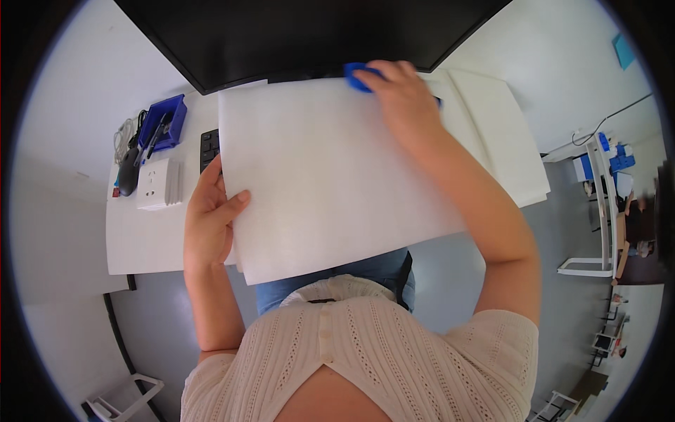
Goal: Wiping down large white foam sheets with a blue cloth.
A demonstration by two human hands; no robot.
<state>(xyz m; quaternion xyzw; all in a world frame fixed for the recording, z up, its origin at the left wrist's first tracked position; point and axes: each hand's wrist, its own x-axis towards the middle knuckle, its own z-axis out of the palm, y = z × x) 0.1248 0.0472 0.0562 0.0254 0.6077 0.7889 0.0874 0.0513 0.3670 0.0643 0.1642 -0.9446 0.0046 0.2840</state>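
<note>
A large white sheet, like thin packing foam [316, 169], spans the space in front of me, its near edge above my lap. My left hand [212, 211] grips its left edge, thumb on top and fingers behind. At the sheet's far right corner, my right hand [408, 95] is closed on a small rounded blue object [358, 77]. Motion blur and the fingers hide what kind of object it is. A bit of dark blue shows just right of that hand. Part of a black keyboard [209, 149] sticks out behind the sheet's left edge.
A black monitor [309, 35] stands at the back of the white desk [151, 246]. On the left are a blue tray [163, 123] with pens, a black mouse [129, 172], a coiled cable [123, 137] and stacked white socket plates [156, 184]. More white sheets [492, 133] lie at right.
</note>
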